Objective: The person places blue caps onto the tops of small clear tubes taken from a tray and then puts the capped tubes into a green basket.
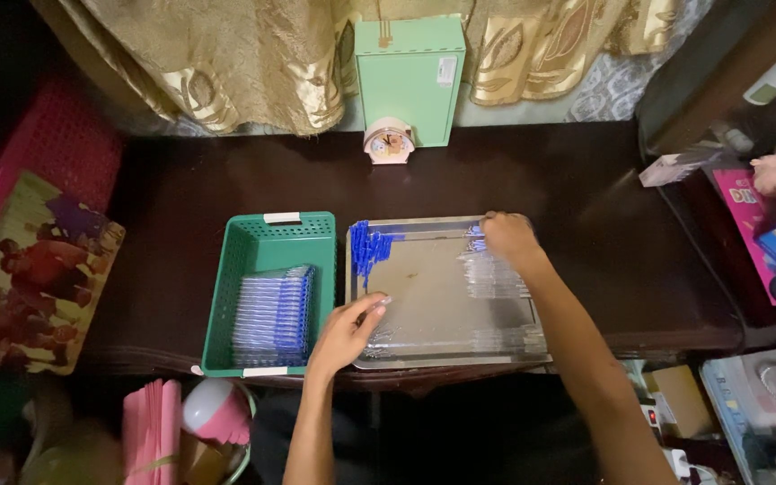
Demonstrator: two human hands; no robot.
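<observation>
Clear pen barrels (494,274) are laid in a loose row along the right side of a shallow metal tray (424,296), with a few more near its front edge. They are judged light, stiff and slippery, likely to roll on the bare metal; a hold across the middle of each barrel, between thumb and fingertips, is judged safest. Blue caps (365,244) are heaped in the tray's rear left corner.

The right hand (509,238) is placed on the far end of the barrel row, fingers curled down onto the barrels; whether any is actually pinched cannot be told. The left hand (348,330) rests at the tray's front left edge, fingers loosely bent, fingertips on or just above the metal, and nothing is seen gripped.

Just beside the tray, to its left, a green plastic basket (267,238) is noted, holding a neat stack of capped pens (273,314). Both stand on a dark wooden table (604,224). Behind them a small clock (388,142) stands against a pale green box (409,76).
</observation>
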